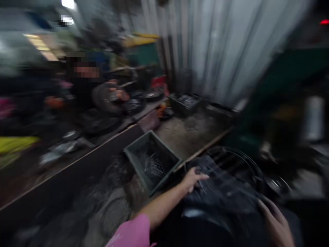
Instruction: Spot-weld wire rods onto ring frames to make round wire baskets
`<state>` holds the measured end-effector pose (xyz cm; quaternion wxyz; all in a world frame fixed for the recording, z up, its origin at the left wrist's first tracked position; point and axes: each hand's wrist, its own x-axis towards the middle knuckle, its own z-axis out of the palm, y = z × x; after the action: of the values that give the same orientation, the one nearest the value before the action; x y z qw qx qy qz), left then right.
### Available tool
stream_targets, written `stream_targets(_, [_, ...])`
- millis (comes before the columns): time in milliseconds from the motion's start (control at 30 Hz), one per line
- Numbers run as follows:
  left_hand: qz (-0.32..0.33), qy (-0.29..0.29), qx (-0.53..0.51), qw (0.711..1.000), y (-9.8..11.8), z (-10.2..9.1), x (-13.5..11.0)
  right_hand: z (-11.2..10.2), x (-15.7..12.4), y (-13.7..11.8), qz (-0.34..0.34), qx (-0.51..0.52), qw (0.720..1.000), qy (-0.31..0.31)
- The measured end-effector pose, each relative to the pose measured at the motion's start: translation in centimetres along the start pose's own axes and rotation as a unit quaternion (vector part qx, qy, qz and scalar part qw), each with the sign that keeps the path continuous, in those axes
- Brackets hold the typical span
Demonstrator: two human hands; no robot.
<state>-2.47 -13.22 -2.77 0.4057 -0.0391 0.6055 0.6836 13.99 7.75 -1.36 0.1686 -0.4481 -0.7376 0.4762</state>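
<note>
The picture is smeared by motion. My left hand (193,178), on a bare arm with a pink sleeve, reaches to the left edge of a dark round thing with thin metal spokes (226,192), probably a wheel, and seems to grip it. My right hand (276,223) rests on its lower right side with fingers curved over the rim. A green plastic crate (151,161) holding thin wires or spokes stands just left of my left hand on a dirty workbench (190,133).
Another person (102,92) sits at the far left, handling something round. More trays and dark parts (186,101) lie along the back of the bench. A corrugated metal wall (218,44) stands behind. Dark machinery fills the right side.
</note>
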Motion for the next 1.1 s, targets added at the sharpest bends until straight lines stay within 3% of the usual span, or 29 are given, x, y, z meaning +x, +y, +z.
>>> stream_targets(67, [-0.017, -0.023, -0.006, 1.000, 0.3, 0.2, 0.5, -1.0, -1.8, 2.5, 0.051, 0.028, 0.998, 0.025])
stream_targets(200, [-0.049, -0.035, -0.002, 0.998, 0.6, 0.8, 1.2, -1.6, -1.7, 4.9, 0.034, 0.166, 0.986, -0.003])
stream_targets(433, [-0.054, -0.068, 0.006, 0.996, 0.7, 2.5, 0.5, -2.2, -1.5, 6.1, 0.051, 0.206, 0.977, 0.013])
stream_targets(633, [-0.065, -0.040, 0.015, 0.997, 0.9, 3.9, 0.4, -2.6, -1.6, 7.1, 0.062, 0.242, 0.968, 0.020])
stream_targets(867, [-0.071, -0.020, 0.031, 0.997, -0.1, 4.9, 0.4, -2.7, -2.2, 6.4, 0.050, 0.255, 0.965, 0.046])
stream_targets(1000, [-0.082, -0.017, -0.013, 0.996, -0.2, 3.9, 0.7, -3.0, -2.5, 5.1, 0.036, 0.264, 0.963, 0.033])
stream_targets(1100, [-0.051, -0.020, -0.044, 0.998, 0.5, 2.7, 1.1, -3.4, -2.5, 4.9, 0.012, 0.202, 0.979, -0.005])
